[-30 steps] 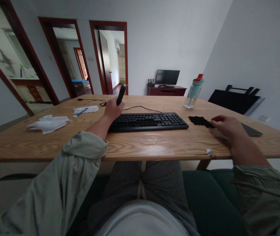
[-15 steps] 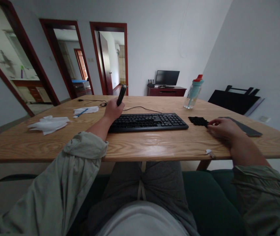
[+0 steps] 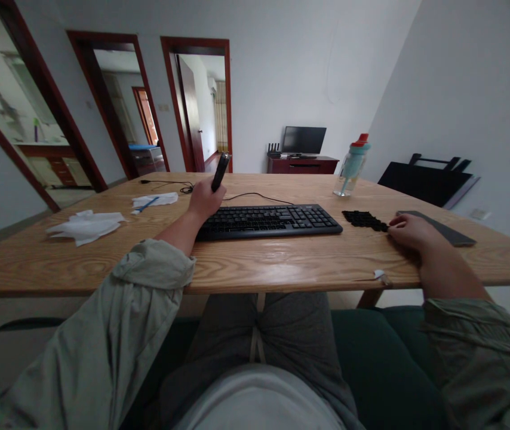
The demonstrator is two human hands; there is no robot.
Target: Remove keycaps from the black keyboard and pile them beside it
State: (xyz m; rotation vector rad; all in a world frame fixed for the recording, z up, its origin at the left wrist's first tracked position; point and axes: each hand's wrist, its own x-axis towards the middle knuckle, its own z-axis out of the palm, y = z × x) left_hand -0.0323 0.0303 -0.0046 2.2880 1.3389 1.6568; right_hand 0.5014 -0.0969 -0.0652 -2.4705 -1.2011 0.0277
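Note:
My left hand [image 3: 205,200] is closed around a black cylindrical tool [image 3: 221,172], which sticks up out of the fist and leans to the right. That hand stands over the left end of a black keyboard [image 3: 273,221] and hides part of it. Dark gaps in the keyboard's main block suggest bare key positions. To the right of it, a flat group of loose black keycaps [image 3: 362,219] lies on the wood. At the right end of this group my right hand [image 3: 409,233] rests low, thumb and fingers pinched at a keycap [image 3: 383,227].
A dark grey flat pad [image 3: 447,230] lies behind my right hand. The water bottle [image 3: 352,167] stands behind the keycaps. Crumpled tissues [image 3: 87,227] and a blue stick-like tool [image 3: 146,206] are on the left of the table [image 3: 255,263]. A cable [image 3: 169,182] runs behind the keyboard.
My right hand has shifted slightly right, and more of the keycaps' right end shows. My left hand with its black tool has hardly moved. The view has tilted a little.

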